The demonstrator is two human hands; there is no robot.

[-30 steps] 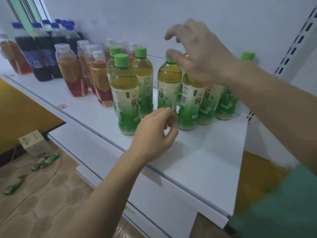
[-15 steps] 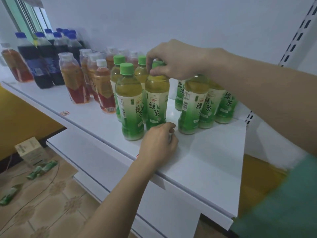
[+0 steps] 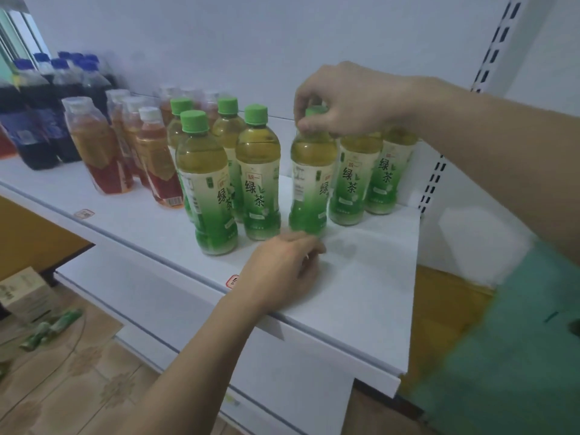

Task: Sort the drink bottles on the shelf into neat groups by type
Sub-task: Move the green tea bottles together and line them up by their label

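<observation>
White shelf (image 3: 361,277): right hand (image 3: 351,98) pinches green-tea bottle (image 3: 310,183) cap; left hand (image 3: 282,271) loosely curled, empty.

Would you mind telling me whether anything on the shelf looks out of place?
Nothing stands out: the green tea bottles, amber bottles and dark bottles stand upright in separate groups. The right hand grips one green cap.

This looks like a small shop, or its stockroom. A white metal shelf (image 3: 361,287) of the retail kind runs across the frame, with slotted uprights (image 3: 434,180) at the right and small price tags (image 3: 84,213) stuck on its front edge. Drinks stand in multiples: green tea bottles (image 3: 260,174) at centre, amber tea bottles (image 3: 100,152) to their left, dark blue-capped bottles (image 3: 34,120) at upper left. A carton (image 3: 25,293) sits on the tiled floor (image 3: 78,387), lower left.
</observation>
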